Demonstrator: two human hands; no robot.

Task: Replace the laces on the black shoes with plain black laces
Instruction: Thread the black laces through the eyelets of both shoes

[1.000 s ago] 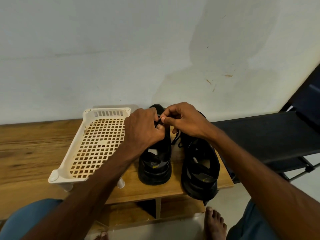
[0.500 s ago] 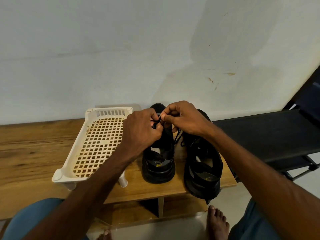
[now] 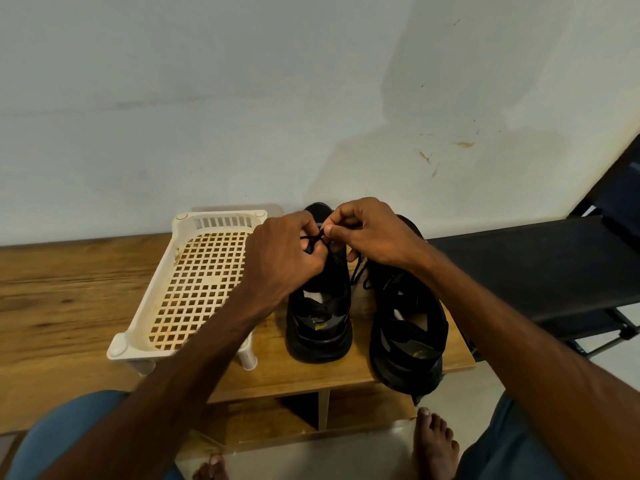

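Pale wall (image 3: pixel 242 98) across the whole upper frame, wooden table (image 3: pixel 69 289) spanning left to centre, dark folding frame (image 3: pixel 540 265) off to the right. Cream lattice tray (image 3: pixel 194 282) on stubby legs, centre-left on the table. Just right of it, two black shoes side by side, heels toward the camera: left shoe (image 3: pixel 320 327) at centre, right shoe (image 3: pixel 408 341) overhanging the table's near edge. Above the left shoe's toe end, left hand (image 3: pixel 284 261) and right hand (image 3: pixel 370 233) nearly touching, each pinching a thin black lace (image 3: pixel 313 238) between thumb and fingertips. More lace dangling between the shoes. Bare toes along the bottom edge
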